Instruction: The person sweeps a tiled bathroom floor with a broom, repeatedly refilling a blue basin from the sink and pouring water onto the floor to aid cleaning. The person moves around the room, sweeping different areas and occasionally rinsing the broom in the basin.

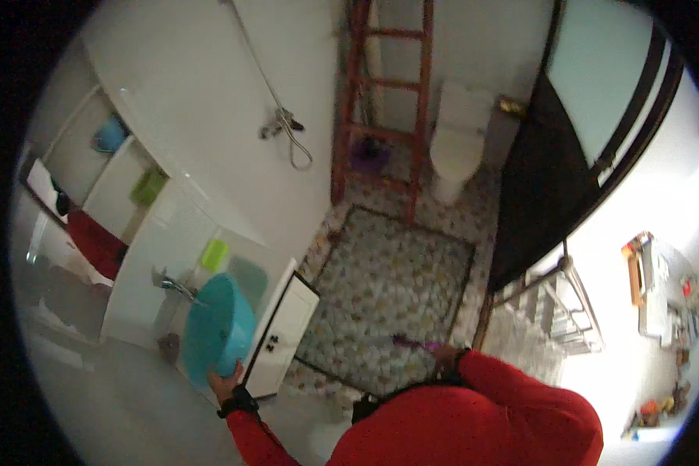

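A teal plastic basin (219, 326) sits tilted in the white washbasin at the left, under the metal tap (177, 288). My left hand (224, 380), with a dark band on its wrist, grips the basin's near rim. Low at my right side, my right hand (446, 357) is closed around a slim purple tool (418, 343) that points left over the floor. Its dark far end is too blurred to name, though it looks brush-like. Red sleeves cover both my arms.
A bright green box (215, 255) stands behind the basin. Below the counter is a white cabinet door (283, 334). A reddish ladder (388, 132) leans at the back beside a toilet (454, 151). Pebble-patterned floor (388, 287) lies ahead; a dark door (547, 171) stands at right.
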Demonstrator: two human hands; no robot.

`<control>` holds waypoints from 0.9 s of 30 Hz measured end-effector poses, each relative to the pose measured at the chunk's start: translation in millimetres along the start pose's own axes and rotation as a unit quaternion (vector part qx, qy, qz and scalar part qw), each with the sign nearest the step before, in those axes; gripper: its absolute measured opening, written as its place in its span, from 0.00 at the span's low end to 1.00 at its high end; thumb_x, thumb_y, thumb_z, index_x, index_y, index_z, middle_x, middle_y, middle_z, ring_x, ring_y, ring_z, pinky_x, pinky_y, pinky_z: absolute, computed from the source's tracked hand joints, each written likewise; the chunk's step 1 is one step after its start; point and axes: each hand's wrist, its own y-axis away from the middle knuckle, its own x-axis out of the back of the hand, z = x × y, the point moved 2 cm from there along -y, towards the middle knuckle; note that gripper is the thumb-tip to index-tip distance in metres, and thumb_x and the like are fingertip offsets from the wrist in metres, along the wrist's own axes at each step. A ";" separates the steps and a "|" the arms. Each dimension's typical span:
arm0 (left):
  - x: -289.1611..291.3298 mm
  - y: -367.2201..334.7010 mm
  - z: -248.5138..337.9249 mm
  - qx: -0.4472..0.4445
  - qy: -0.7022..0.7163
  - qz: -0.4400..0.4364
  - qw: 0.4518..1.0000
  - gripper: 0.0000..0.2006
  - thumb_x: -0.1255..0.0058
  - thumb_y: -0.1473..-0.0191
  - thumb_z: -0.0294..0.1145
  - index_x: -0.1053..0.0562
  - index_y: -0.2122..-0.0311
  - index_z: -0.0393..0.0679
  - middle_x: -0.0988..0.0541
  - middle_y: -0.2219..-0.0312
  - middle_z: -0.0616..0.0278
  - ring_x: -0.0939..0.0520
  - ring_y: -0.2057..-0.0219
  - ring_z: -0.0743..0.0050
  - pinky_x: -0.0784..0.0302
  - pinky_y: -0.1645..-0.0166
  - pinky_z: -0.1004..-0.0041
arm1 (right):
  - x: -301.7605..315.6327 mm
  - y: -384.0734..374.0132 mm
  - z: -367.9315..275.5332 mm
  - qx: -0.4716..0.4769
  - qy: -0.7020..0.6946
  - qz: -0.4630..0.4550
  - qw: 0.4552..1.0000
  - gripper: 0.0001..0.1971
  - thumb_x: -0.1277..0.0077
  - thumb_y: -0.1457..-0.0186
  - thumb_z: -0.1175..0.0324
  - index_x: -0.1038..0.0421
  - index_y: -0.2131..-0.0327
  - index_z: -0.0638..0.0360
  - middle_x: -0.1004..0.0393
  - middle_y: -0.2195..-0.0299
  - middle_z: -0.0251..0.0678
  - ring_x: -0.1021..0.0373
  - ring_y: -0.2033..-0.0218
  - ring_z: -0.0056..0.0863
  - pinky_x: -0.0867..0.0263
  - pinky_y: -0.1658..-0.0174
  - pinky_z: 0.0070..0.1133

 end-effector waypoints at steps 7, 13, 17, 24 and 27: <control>-17.4 -1.2 12.7 0.180 0.197 0.120 0.956 0.25 0.52 0.45 0.38 0.40 0.46 0.35 0.40 0.47 0.46 0.34 0.49 0.38 0.33 0.49 0.43 | -41.8 3.4 2.5 -0.047 0.007 -0.006 0.999 0.09 0.43 0.58 0.66 0.23 0.70 0.55 0.24 0.77 0.39 0.26 0.77 0.38 0.31 0.74 0.33; -40.6 20.0 17.9 0.189 0.178 0.157 0.953 0.25 0.56 0.44 0.35 0.42 0.44 0.34 0.41 0.46 0.43 0.35 0.47 0.32 0.37 0.43 0.38 | -60.2 2.7 5.0 -0.053 0.012 -0.009 0.998 0.10 0.42 0.59 0.66 0.23 0.69 0.54 0.23 0.77 0.39 0.26 0.77 0.39 0.30 0.73 0.33; -38.4 17.9 18.9 0.154 0.173 0.175 0.957 0.25 0.57 0.44 0.33 0.43 0.43 0.34 0.41 0.45 0.42 0.36 0.45 0.29 0.40 0.41 0.35 | -71.2 -6.7 9.8 -0.052 0.034 -0.016 0.998 0.09 0.43 0.58 0.66 0.22 0.69 0.54 0.23 0.77 0.39 0.25 0.77 0.39 0.30 0.74 0.32; -10.2 -1.0 16.2 0.214 0.179 0.093 0.956 0.27 0.55 0.45 0.34 0.43 0.42 0.35 0.42 0.43 0.43 0.37 0.44 0.27 0.44 0.39 0.34 | -74.3 -10.3 9.4 -0.068 -0.011 -0.014 0.998 0.10 0.44 0.58 0.66 0.22 0.69 0.55 0.23 0.77 0.42 0.25 0.78 0.40 0.30 0.75 0.33; -9.4 -1.8 13.6 0.159 0.165 0.110 0.967 0.28 0.54 0.46 0.35 0.43 0.42 0.36 0.43 0.43 0.42 0.37 0.45 0.27 0.44 0.38 0.34 | -66.4 -4.6 3.4 -0.062 -0.010 -0.024 0.998 0.09 0.44 0.60 0.65 0.22 0.72 0.55 0.24 0.78 0.42 0.26 0.78 0.41 0.30 0.74 0.34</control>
